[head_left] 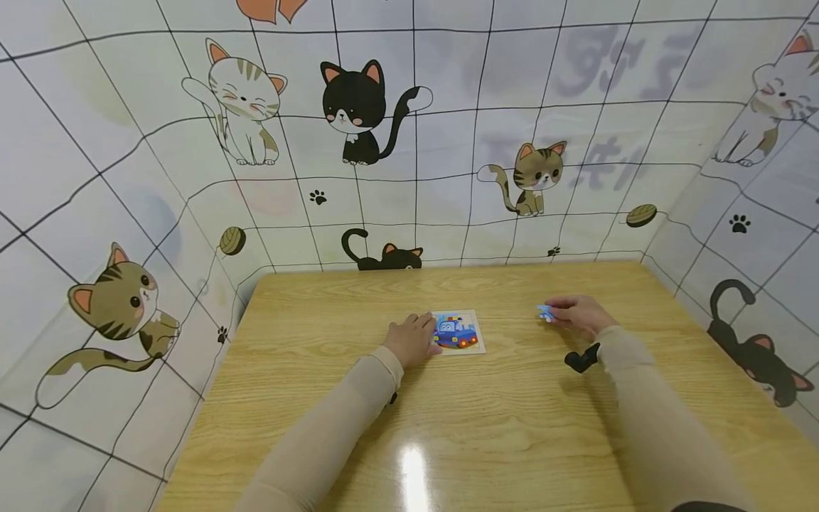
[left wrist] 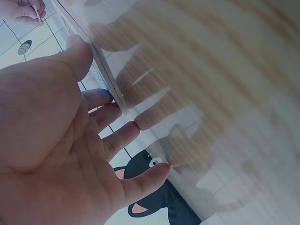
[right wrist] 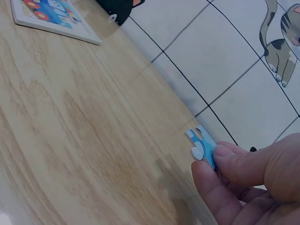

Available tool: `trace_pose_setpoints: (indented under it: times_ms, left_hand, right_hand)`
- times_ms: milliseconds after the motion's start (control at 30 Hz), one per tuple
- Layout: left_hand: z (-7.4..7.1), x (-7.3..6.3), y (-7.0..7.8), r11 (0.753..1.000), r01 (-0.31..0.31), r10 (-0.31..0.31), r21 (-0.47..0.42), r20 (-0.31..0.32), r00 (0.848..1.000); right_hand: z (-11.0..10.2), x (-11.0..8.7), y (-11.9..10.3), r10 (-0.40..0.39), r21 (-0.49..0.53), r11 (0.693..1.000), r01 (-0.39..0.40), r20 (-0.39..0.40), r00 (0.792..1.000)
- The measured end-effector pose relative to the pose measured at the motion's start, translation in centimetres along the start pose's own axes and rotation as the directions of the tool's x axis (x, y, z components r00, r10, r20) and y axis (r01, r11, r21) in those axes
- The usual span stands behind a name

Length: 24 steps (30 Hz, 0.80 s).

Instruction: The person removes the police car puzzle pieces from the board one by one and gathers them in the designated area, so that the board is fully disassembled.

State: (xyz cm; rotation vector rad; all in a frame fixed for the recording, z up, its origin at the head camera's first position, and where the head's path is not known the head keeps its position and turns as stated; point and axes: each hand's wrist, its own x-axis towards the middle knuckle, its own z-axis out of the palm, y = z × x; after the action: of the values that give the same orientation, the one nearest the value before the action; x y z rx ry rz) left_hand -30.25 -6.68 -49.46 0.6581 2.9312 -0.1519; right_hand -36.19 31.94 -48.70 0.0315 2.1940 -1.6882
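Observation:
A small wooden jigsaw puzzle (head_left: 456, 333) with a blue cartoon vehicle lies flat on the table. At its left edge my left hand (head_left: 411, 340) steadies it, thumb and fingers spread and only loosely bent. The left wrist view shows the board's thin edge (left wrist: 112, 89) against that hand's thumb and some fingers, while other fingertips touch the tabletop. Off to the right, my right hand (head_left: 581, 316) pinches a light-blue puzzle piece (right wrist: 204, 147) between thumb and fingers. The piece is held tilted, apart from the puzzle; part of it is hidden by the fingertips.
The wood-grain table (head_left: 505, 441) is bounded at the back and sides by a white gridded backdrop (head_left: 441, 142) printed with cartoon cats. A black strap-like object (head_left: 581, 359) hangs at the right wrist. Light glares on the table's near part.

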Motion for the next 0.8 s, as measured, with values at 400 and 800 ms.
trace_pose_setpoints:
  times_ms: [400, 800]
  left_hand:
    - [-0.4, -0.2, 0.2, 1.0, 0.02, -0.02, -0.003, 0.035, 0.999]
    - [-0.4, -0.3, 0.1, 1.0, 0.023, -0.023, 0.01, 0.038, 0.999]
  right_hand:
    - [-3.2, 0.0, 0.4, 0.034, -0.047, 0.998, -0.036, -0.04, 0.999]
    - [-3.8, -0.1, 1.2, 0.053, -0.173, 0.981, -0.083, -0.172, 0.984]
